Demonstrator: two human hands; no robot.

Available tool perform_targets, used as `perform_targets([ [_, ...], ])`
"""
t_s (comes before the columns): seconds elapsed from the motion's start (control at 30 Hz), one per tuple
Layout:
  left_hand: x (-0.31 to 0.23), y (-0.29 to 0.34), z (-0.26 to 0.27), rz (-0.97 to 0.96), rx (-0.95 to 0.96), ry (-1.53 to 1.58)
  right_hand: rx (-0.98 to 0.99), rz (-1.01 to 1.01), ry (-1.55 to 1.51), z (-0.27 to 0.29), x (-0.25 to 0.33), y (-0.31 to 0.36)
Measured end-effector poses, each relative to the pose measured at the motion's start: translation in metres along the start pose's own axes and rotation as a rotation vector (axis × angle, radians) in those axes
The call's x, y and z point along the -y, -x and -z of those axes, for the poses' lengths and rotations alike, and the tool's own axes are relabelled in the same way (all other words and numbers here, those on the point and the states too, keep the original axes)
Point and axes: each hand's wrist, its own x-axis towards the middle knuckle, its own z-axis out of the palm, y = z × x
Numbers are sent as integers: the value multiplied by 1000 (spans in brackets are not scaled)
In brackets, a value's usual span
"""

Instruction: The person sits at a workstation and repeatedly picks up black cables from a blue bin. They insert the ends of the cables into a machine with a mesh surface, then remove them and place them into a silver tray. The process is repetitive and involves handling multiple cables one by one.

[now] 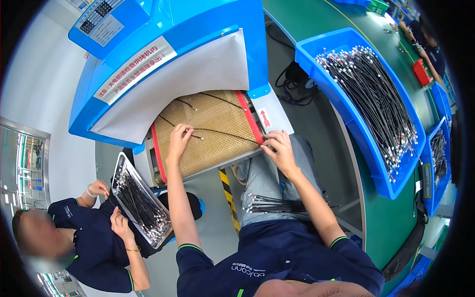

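Note:
A thin black cable (225, 132) stretches in a shallow arc over the tan mesh conveyor belt (213, 156). My left hand (179, 141) pinches its left end, and my right hand (280, 152) grips the other end beside the belt's red right edge. Further in on the belt lie several similar black cables with pale ends, partly under the white curtain (208, 64) of a blue machine (217, 17). A short cable end shows just right of my left hand. Across my lap rests a bundle of black cables (277, 204).
To the right, a large blue bin (341, 116) full of black cables stands on a green table (386, 232); smaller blue bins (430, 183) lie beyond. At left, a co-worker handles cables over a metal tray (120, 161). Another person works at the far right.

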Motion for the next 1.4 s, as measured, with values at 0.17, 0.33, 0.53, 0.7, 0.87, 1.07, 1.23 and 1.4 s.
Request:
perform_targets([
  [0.17, 18, -16, -6, -11, 4, -11, -5, 1, 74, -14, 3, -10],
  [0.33, 23, -24, -9, 7, 3, -77, 15, -17, 125, -17, 8, -13],
  [0.53, -2, -26, -19, 100, -165, -8, 24, 16, 32, 0, 16, -10],
  [0.7, -75, 19, -42, 162, -261, 142, 87, -109, -173, 40, 15, 27],
  [0.87, -140, 100, -91, 204, -47, 339, 491, -212, -86, 80, -1, 84],
  [1.07, -165, 160, -128, 232, 198, 415, 835, -210, 41, 88, -8, 140],
  [1.23, -164, 184, -135, 205, 328, 355, 880, -228, 31, 84, -5, 138],
  [1.4, -159, 197, -140, 141, 398, 258, 836, -258, -5, 88, -6, 137],
])
